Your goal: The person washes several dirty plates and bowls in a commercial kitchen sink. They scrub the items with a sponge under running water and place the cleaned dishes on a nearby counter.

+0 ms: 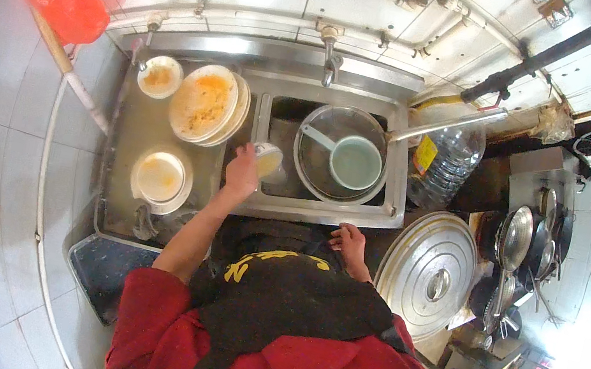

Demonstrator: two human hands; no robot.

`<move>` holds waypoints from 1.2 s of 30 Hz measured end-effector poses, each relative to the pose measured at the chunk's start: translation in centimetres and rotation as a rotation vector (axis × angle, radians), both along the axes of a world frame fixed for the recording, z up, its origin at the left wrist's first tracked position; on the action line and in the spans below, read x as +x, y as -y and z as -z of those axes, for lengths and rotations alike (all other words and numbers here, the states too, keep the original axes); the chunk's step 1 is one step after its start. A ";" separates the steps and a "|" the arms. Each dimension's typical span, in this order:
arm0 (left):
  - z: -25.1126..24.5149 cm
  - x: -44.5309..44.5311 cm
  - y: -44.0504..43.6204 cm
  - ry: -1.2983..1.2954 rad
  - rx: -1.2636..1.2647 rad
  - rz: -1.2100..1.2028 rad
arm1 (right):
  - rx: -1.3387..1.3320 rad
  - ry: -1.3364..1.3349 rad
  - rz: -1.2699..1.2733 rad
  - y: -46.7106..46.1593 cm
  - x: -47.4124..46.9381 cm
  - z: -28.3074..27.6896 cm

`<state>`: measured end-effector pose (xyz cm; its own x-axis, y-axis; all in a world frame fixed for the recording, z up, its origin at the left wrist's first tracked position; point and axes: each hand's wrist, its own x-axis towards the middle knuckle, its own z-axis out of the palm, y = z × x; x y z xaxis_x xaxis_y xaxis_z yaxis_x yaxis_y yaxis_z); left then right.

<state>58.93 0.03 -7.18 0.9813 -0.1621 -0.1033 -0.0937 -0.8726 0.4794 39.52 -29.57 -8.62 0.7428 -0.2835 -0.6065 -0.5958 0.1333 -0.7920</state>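
Note:
My left hand (242,174) grips a small bowl (268,163), tilted over the divider between the two sides of a steel sink (314,210). My right hand (349,242) holds nothing, its fingers loosely curled near the sink's front edge. Left of the bowl, a stack of soiled plates (204,103) leans at the back, beside a small dish with orange residue (160,76). Nearer me sits a stained white bowl (160,177) on a plate. In the right basin, a pale green dipper (355,162) rests in a round metal basin (301,177). A grey cloth or scrubber (145,223) lies at the front left.
A metal tap (330,63) hangs above the sink's back edge. To the right stand a large plastic bottle (451,161) and big round metal lids (430,279); pans (517,238) hang beyond. A red plastic bag (67,2) hangs on the left by a pole (65,61).

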 end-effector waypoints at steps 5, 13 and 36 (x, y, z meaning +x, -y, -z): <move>1.6 -0.7 0.5 0.238 0.039 0.169 | -0.001 -0.007 0.049 0.6 -1.1 -0.8; -0.9 -0.8 -5.6 0.238 -0.215 -0.150 | 0.016 -0.015 -0.015 -0.3 0.1 0.5; 8.3 13.7 -33.3 0.162 0.367 -0.632 | -0.314 -0.042 0.019 -3.3 -0.9 -1.3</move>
